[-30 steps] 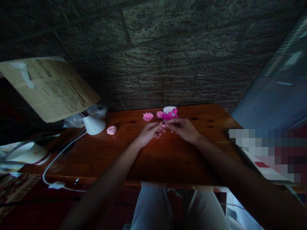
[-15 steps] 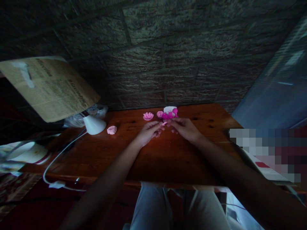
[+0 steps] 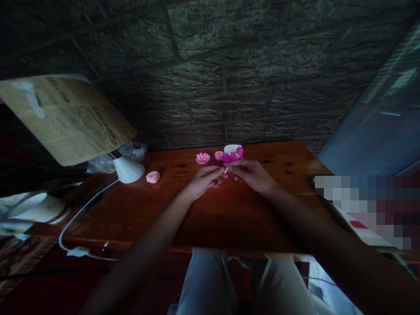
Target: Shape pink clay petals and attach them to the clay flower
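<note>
A small piece of pink clay (image 3: 226, 170) is pinched between the fingertips of both hands, low over the wooden table. My left hand (image 3: 206, 180) is closed on it from the left, and my right hand (image 3: 251, 175) meets it from the right. Just beyond the fingers lie a pink petalled flower (image 3: 203, 158), a round pink piece (image 3: 219, 155) and bright magenta pieces (image 3: 233, 156) beside a white item (image 3: 232, 148). A pale pink lump (image 3: 152, 176) rests farther left. Fingers partly hide the held piece.
A lamp with a white cone base (image 3: 129, 169) and printed shade (image 3: 72, 118) stands at left, its white cord (image 3: 74, 218) running over the table edge. The wooden table (image 3: 229, 218) meets a stone-patterned wall (image 3: 197, 74). A white cup-like container (image 3: 37, 208) is far left.
The small pink piece has turned between the fingertips, from slanting sideways to more upright. Both hands stay in nearly the same place.
</note>
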A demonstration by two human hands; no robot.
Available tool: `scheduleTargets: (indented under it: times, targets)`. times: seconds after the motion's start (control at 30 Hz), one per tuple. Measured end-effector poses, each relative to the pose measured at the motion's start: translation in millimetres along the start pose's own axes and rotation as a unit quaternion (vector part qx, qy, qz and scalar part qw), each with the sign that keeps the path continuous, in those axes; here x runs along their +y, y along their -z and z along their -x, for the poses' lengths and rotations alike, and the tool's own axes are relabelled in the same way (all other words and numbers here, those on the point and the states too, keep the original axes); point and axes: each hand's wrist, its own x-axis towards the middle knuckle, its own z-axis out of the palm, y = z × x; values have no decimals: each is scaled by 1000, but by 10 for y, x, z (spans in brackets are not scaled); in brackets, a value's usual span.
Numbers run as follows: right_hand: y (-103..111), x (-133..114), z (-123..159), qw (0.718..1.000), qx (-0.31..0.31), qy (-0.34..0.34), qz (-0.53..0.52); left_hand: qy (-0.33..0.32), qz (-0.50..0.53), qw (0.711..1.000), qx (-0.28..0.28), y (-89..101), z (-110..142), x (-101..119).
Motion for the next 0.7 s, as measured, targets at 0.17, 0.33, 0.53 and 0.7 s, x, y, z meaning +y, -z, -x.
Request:
scheduleTargets:
  times: [0.17,0.33,0.53,0.7]
  targets:
    - [-8,-10,9,1000,-6,2,-14,-3,-24,1000,-4,29,-16,-36]
    - [-5,5,10,1000,-13,-5,-26,-10,-42,999,-4,37,-17,-51]
    - [-10,14,3,999,-14,-15,-27,-22,-57,998,-7,29,-12,-56]
    - [-8,15,-5,1000,-13,-18,-19,-31,-78,996,-5,42,-26,-75]
